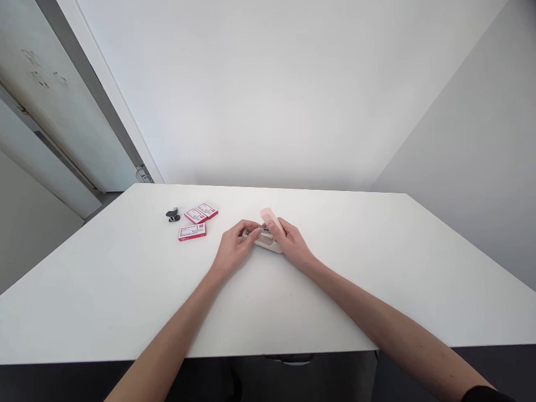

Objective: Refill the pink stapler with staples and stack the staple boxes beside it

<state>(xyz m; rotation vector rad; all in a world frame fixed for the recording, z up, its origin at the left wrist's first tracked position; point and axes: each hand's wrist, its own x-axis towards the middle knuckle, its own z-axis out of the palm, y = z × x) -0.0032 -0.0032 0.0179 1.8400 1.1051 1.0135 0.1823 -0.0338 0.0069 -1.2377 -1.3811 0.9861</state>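
The fingers of the left hand (234, 242) grip the left end of an opened pink-and-beige plastic stapler (268, 241), and the fingers of the right hand (293, 241) are closed on its right end and raised pink top, at the middle of a smooth white table (335, 301). On the left part of this surface lie three small red-and-white cardboard boxes (192, 231), just beside a small black-and-silver tool (172, 214). Behind the table stands a plain white wall (268, 95), meeting a grey wall (473, 156) at right, and at left is a pale, marked panel (62, 95), with some cables (143, 175) near the table's corner.
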